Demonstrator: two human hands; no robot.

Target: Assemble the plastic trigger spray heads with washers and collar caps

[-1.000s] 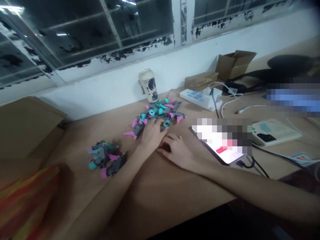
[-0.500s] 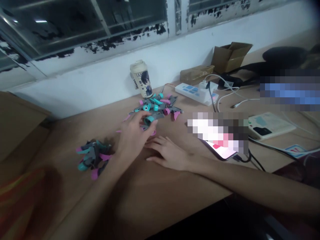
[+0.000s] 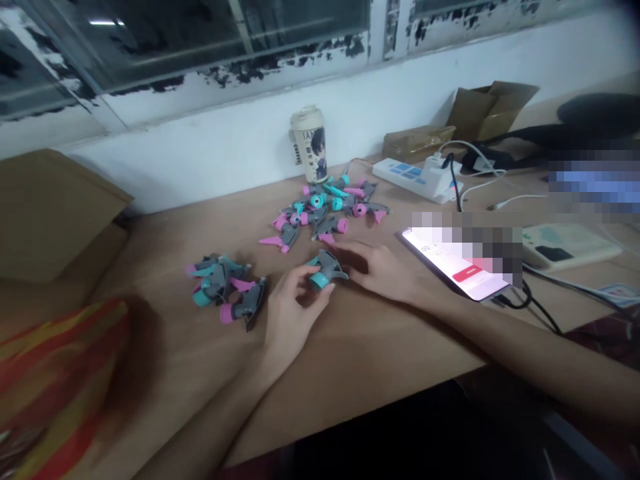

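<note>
My left hand (image 3: 295, 310) pinches a grey trigger spray head (image 3: 327, 268) by its teal collar, thumb and fingers on either side, just above the table. Close to its right side is my right hand (image 3: 383, 270), fingers apart and slightly bent; whether the fingertips touch the spray head I cannot tell. Beyond both hands lies a loose pile of grey spray heads (image 3: 320, 217) with pink or teal collars and triggers. A smaller group of spray heads (image 3: 220, 280) lies left of my left hand.
A printed cup (image 3: 310, 147) stands behind the pile against the wall. On the right are a lit phone (image 3: 450, 267), a power strip (image 3: 407, 175), cables and a power bank (image 3: 570, 245). A cardboard box (image 3: 55, 213) and a red-yellow bag (image 3: 65, 360) sit at left.
My left hand has drawn the teal-collared spray head back from the pile, towards me. My right hand has come up from the table to beside it. The camera view has shifted.
</note>
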